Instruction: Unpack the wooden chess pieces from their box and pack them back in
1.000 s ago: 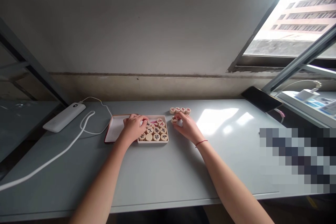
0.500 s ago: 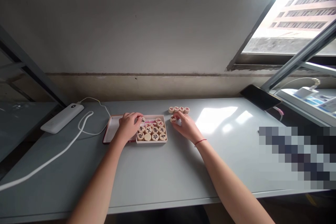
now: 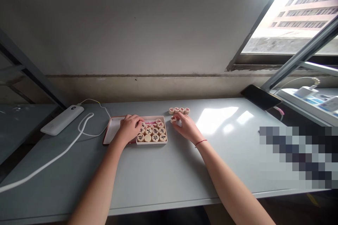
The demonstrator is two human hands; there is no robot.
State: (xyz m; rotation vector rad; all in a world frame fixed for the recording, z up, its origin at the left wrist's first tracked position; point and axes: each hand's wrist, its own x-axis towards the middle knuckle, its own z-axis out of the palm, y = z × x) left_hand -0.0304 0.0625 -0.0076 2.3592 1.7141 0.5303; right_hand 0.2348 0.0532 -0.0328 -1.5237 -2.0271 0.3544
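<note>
Landmark is the white box, sitting mid-worktop, packed with round wooden chess pieces showing red and black characters; one near the front edge is showing a blank face.

Left hand is curling narrow over the box's left end, fingertips resting at the nearest pieces. Can't tell if it's gripping one.

Right hand is working just right of the box, narrow, fingertips pinching a single piece against the worktop.

Row of four pieces is lying just behind that pinched piece, right of the box, edges touching.

A red-rimmed tray is lying directly left of the box, touching it, left hand partly over it.

Further left of the box, a white power bank is lying with a white cable trailing along the worktop. Well right of the box, a black phone is leaning at the worktop's back corner. A red string is circling the right wrist.
</note>
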